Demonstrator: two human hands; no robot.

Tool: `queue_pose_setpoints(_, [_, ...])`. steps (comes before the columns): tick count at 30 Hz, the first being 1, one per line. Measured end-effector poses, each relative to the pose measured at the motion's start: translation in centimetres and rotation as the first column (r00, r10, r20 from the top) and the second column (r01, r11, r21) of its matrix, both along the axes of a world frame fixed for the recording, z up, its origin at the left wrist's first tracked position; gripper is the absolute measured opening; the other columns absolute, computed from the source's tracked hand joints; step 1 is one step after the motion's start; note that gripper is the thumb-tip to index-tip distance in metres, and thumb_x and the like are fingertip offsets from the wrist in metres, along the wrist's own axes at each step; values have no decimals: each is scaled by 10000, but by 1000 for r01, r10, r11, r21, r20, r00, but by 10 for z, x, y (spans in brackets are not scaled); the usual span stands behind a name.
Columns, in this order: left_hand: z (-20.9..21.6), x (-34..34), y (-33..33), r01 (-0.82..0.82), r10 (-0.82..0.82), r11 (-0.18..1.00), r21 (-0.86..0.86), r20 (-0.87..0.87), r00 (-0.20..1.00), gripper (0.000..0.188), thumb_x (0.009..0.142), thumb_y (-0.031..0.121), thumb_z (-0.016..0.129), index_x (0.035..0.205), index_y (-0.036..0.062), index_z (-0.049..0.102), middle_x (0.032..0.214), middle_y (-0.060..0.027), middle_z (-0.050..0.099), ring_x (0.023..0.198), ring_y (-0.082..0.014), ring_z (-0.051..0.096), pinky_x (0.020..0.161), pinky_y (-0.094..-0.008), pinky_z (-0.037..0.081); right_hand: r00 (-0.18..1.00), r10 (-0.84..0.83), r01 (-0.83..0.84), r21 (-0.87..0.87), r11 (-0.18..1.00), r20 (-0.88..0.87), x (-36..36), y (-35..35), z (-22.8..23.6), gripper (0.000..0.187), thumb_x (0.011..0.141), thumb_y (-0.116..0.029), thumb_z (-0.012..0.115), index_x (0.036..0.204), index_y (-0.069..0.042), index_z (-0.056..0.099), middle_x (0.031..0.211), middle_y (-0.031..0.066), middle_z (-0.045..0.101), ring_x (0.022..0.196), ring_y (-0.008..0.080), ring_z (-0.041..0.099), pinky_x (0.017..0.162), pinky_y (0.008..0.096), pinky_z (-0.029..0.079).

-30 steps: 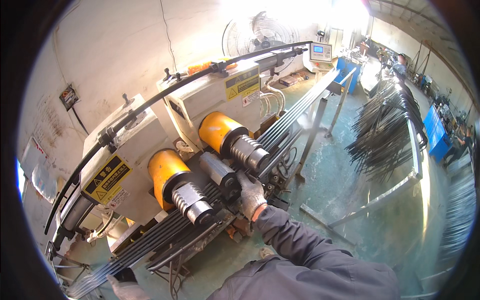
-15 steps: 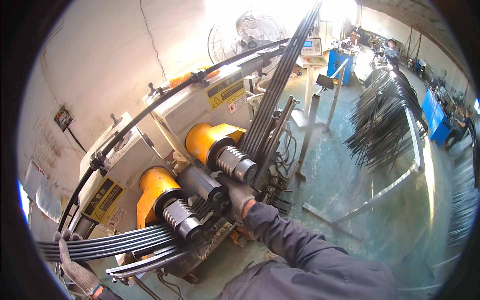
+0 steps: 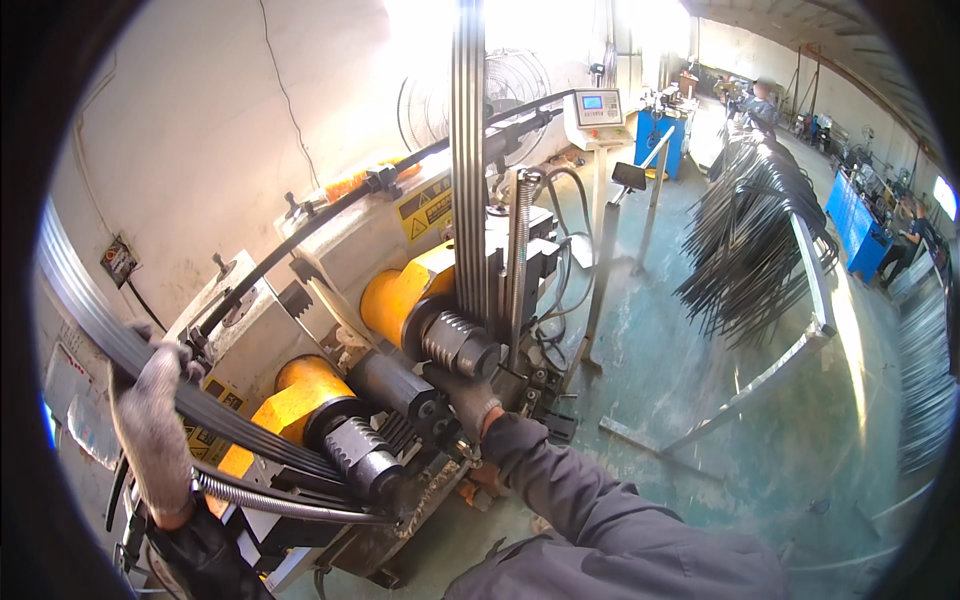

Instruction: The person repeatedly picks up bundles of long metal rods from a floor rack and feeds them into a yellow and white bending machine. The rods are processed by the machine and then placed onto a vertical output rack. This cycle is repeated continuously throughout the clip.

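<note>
My left hand (image 3: 155, 425), in a grey knitted glove, is closed on the left stretch of a bundle of black metal rods (image 3: 265, 437). That stretch slopes up to the upper left. The other stretch rises almost upright at the top middle. Between the two stands a bending machine with a dark central cylinder (image 3: 395, 390), an upper ridged roller (image 3: 460, 343) and a lower ridged roller (image 3: 365, 455), each beside a yellow housing. My gloved right hand (image 3: 472, 400) reaches in between the cylinder and the upper roller. Its fingers are mostly hidden there.
Coil springs line the machine's swinging arms, such as the upright spring (image 3: 520, 260). A control box (image 3: 597, 112) stands on a post behind, near a large fan (image 3: 410, 110). On the right, a metal rack (image 3: 828, 275) carries many dark rods. Other people sit or stand far back.
Both stretches of the rods have swung upward, the left one from nearly level to steep, the right one from slanting to nearly upright. My left hand has risen with them. My right hand has barely moved.
</note>
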State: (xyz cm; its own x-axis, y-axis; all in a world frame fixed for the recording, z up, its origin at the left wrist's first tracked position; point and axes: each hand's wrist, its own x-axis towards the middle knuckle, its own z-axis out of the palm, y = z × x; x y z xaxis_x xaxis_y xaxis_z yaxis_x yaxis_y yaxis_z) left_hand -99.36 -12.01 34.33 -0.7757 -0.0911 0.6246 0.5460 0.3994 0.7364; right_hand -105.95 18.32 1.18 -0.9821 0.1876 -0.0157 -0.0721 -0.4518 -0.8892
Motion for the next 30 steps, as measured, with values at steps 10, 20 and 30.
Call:
queue_pose_setpoints(10, [8,-8,32,60,-62,996,65,37,997,303,1042,82,715,1331,18,647,988,-31,647,903,-132,640,866,-290,534,999,42,-42,24,999,20,11,0,12,358,1066,-271,738,1321,-25,786,1232,85,793,1098,174,746,940,347,577])
queue_pose_setpoints(20, [7,-13,26,40,-41,998,43,25,999,285,1038,66,716,1312,25,647,985,-35,652,882,-133,635,847,-289,531,980,78,83,726,682,-186,1,4,-6,339,1092,-140,621,1406,-125,748,1338,109,754,1213,228,736,1019,356,574])
queue_pose_setpoints(30, [8,-11,22,42,-43,999,32,31,999,258,1046,64,719,1291,28,647,974,-35,660,897,-136,648,862,-291,538,996,0,24,271,962,-87,-6,-7,-12,307,1106,-197,668,1333,-32,792,1293,98,798,1182,194,746,1003,359,579])
